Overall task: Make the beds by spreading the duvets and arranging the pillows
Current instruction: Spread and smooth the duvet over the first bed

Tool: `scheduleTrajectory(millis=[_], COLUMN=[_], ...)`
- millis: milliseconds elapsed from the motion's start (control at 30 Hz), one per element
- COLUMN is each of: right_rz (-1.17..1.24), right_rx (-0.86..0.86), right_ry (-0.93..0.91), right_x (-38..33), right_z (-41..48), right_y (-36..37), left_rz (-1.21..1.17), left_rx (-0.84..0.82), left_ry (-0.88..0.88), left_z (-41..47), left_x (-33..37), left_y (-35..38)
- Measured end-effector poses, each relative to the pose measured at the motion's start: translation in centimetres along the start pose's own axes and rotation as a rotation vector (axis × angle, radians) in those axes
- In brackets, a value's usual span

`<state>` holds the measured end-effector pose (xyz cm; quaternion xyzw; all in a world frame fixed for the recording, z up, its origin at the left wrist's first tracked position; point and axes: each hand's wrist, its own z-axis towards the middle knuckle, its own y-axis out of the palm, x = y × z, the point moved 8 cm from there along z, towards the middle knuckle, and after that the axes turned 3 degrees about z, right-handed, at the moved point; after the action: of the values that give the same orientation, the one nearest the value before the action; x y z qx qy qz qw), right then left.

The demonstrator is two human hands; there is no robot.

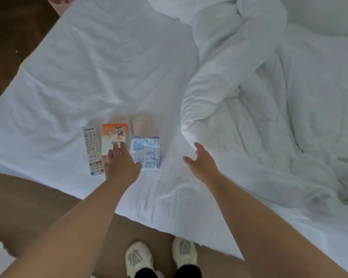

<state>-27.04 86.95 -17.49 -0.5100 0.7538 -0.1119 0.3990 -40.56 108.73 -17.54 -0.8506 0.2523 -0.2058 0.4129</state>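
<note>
A white bed sheet (92,73) covers the mattress in front of me. A white duvet (259,121) lies bunched and twisted over the right half of the bed, its rolled edge near the middle. My left hand (121,163) reaches out with straight fingers over an orange and white box (114,135), fingertips on its near end. My right hand (201,163) hovers open, fingers spread, just short of the duvet's rolled edge. No pillow is plainly visible.
A white remote control (92,149) lies left of the box. A blue and white tissue pack (147,151) lies right of it, with a pale pink item (142,125) behind. Brown floor (38,197) borders the bed; my white shoes (161,257) stand at its edge.
</note>
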Motion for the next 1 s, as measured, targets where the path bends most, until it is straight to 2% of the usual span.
scheduleTrajectory(millis=[200, 367, 500, 667, 733, 833, 900, 1000], right_rz=[0.007, -0.075, -0.385, -0.914, -1.027, -1.018, -0.986, -0.94], right_rx=[0.046, 0.064, 0.048, -0.112, -0.146, -0.189, -0.198, -0.102], right_ry=[0.051, 0.035, -0.023, -0.073, -0.074, -0.013, 0.003, -0.087], right_x=[5.2, 10.8, 16.3, 25.7, 28.8, 32.3, 33.8, 34.3], right_z=[-4.0, -4.8, -4.9, -5.3, -5.1, -5.0, -5.1, -5.4], right_y=[-8.7, -14.4, -18.6, -22.6, -24.0, -25.7, -26.9, -29.4], left_rz=[0.057, 0.162, 0.287, 0.47, 0.556, 0.716, 0.816, 0.831], left_rx=[-0.021, -0.066, -0.079, -0.113, -0.121, -0.124, -0.053, -0.029], left_ry=[0.187, 0.288, 0.341, 0.463, 0.534, 0.636, 0.693, 0.682], left_z=[-5.1, -8.5, -10.5, -13.5, -14.4, -15.4, -15.6, -15.7], left_x=[11.2, 20.1, 26.2, 34.5, 37.6, 40.7, 41.9, 42.6], left_y=[-1.1, 0.8, 4.5, 10.7, 12.9, 15.8, 17.0, 17.3])
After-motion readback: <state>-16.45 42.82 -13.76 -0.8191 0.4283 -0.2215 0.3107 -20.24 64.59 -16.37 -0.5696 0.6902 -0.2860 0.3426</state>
